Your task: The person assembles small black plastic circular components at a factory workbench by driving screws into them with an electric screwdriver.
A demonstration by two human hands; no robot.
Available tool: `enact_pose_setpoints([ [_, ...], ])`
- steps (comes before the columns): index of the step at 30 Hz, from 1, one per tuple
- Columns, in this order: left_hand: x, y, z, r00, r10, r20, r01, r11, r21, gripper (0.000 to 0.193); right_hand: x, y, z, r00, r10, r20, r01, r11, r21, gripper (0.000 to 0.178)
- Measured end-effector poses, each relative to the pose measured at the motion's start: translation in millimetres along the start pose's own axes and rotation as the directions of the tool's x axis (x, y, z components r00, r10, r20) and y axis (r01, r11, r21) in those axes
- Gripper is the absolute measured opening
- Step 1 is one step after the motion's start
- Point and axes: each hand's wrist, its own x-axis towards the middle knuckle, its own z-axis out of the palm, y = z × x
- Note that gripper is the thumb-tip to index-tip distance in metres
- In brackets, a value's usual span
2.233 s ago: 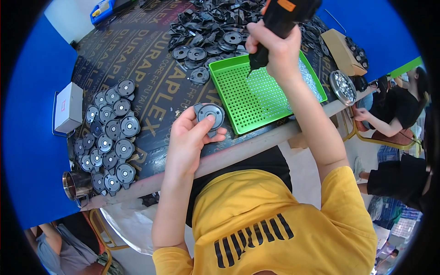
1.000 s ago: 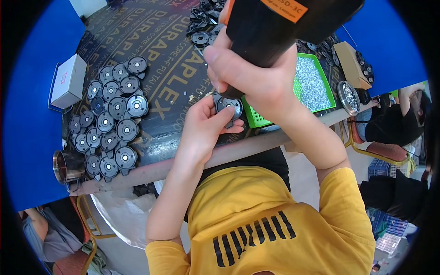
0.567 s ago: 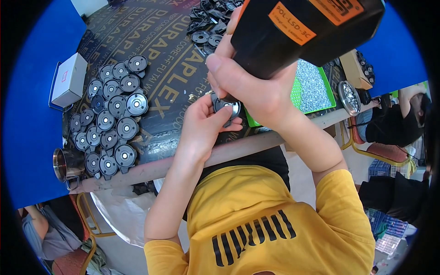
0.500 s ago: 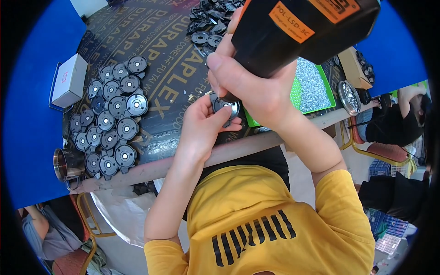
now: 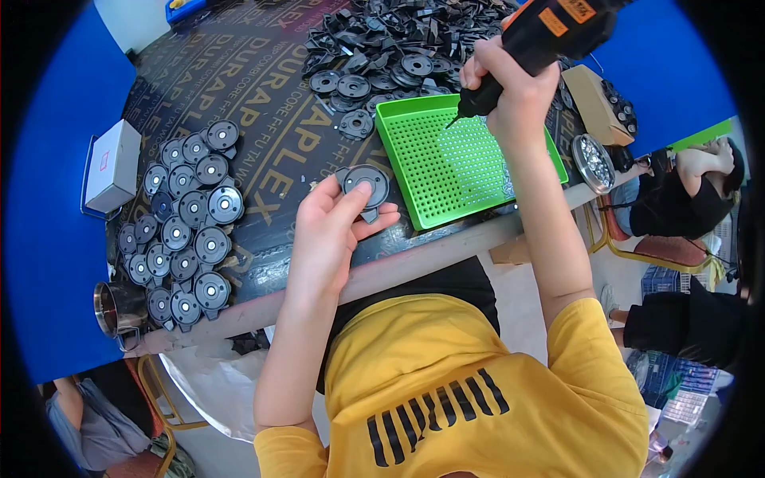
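Observation:
My left hand (image 5: 328, 227) grips a round black plastic part (image 5: 370, 190) with small side tabs, its thumb pressed on the disc's face, just above the table's near edge. In my right hand (image 5: 518, 84) is a black electric screwdriver (image 5: 550, 40) with orange labels. Its thin bit points down and left over a green perforated tray (image 5: 422, 191). Small shiny pieces (image 5: 470, 155) lie in the tray, too fine to name. To the left sits a cluster of similar round parts (image 5: 183, 227) with bright metal centres.
A large heap of loose black parts (image 5: 374, 48) covers the far side. Right of the tray stand a round metal dish (image 5: 594, 163) and a cardboard box (image 5: 598, 103). A white box (image 5: 113, 166) and a metal cup (image 5: 119, 307) are at the left edge. Other people sit nearby.
My right hand has lifted the screwdriver away from the round part, moving up and right to above the green tray. My left hand, still holding the part, has shifted slightly left.

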Motion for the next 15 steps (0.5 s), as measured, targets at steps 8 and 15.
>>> enact_pose_setpoints([
  [8, -0.4, -0.9, -2.6, 0.999, -0.005, 0.043, 0.006, 1.000, -0.014, 0.015, 2.5, 13.2, -4.8, 1.000, 0.004, -0.019, -0.005, 0.999, -0.053, 0.023],
  [15, -0.6, -2.0, -4.0, 0.998, -0.010, 0.058, 0.011, 1.000, -0.008, 0.017, 3.2, 16.9, -4.5, 0.999, 0.011, -0.033, -0.014, 0.995, -0.098, 0.016],
])
